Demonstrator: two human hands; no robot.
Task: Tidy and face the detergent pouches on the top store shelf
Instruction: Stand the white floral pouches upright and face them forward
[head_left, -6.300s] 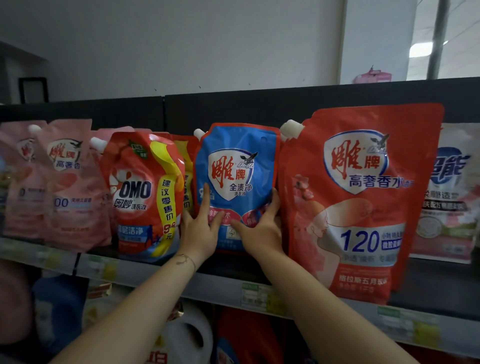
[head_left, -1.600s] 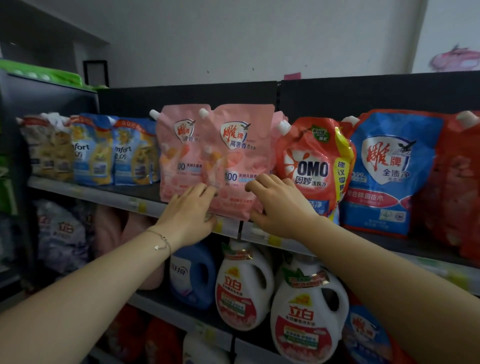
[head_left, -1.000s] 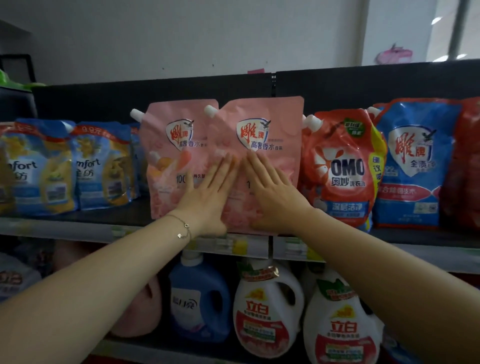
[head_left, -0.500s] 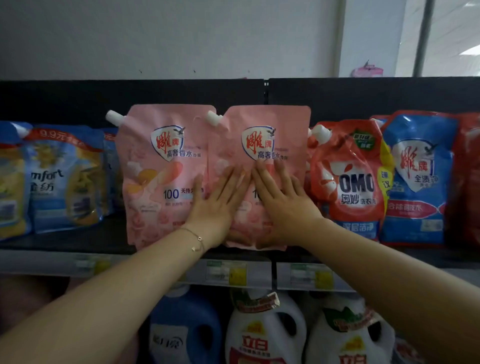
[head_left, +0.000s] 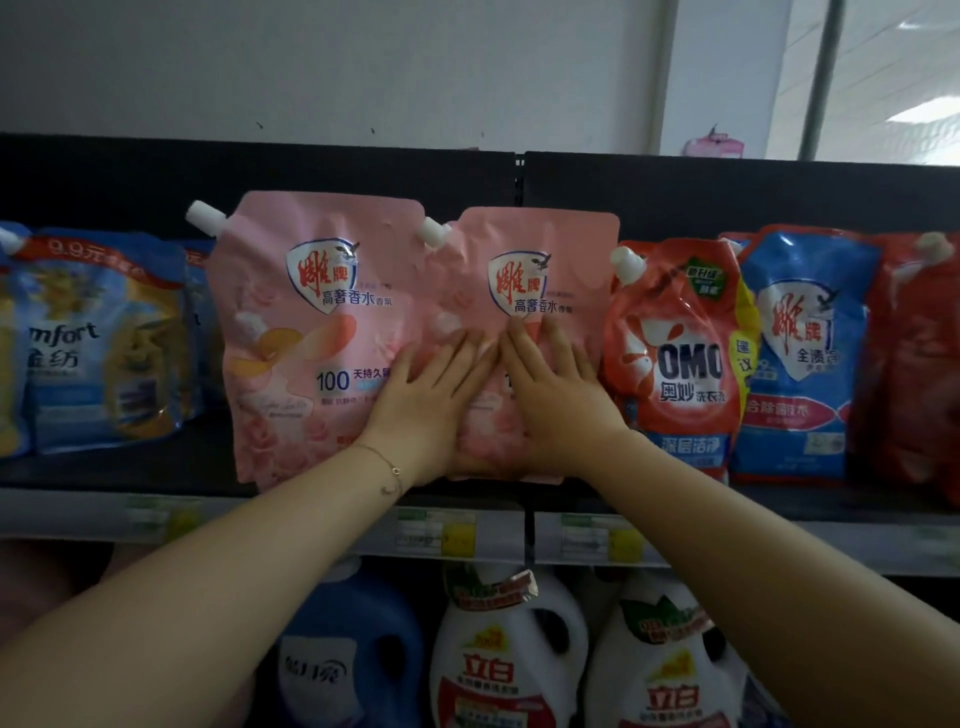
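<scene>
In the head view, both of your hands lie flat on the right pink plastic detergent pouch (head_left: 566, 270), which stands on the dark top shelf (head_left: 130, 470) near the middle of the row. This pouch stands upright, with its long axis vertical. Its printed front with the red logo faces you, and its white spout (head_left: 434, 231) sits at the upper left corner, pointing up and to the left.

Your left hand (head_left: 431, 395) presses on the lower left part of the pouch. Its fingers (head_left: 470, 358) are straight and a little spread, and its thumb side reaches over the left pink plastic detergent pouch (head_left: 311, 332). Your right hand (head_left: 556, 395) presses just beside it, with fingers also straight and slightly spread, pointing up. The 2 index fingers almost touch. A thin bracelet (head_left: 387, 470) is on your left wrist.

The left pink pouch is also upright and front-facing, and its right edge touches or overlaps the pouch under your hands. To the right stands a red OMO pouch (head_left: 680, 364), leaning a little, then a blue pouch (head_left: 800, 364) and a red pouch (head_left: 914, 364) at the frame edge. To the left stand blue and yellow softener pouches (head_left: 93, 348), set further back.

On the lower shelf you see 2 white detergent jugs (head_left: 509, 660) and 1 blue jug (head_left: 353, 660).
</scene>
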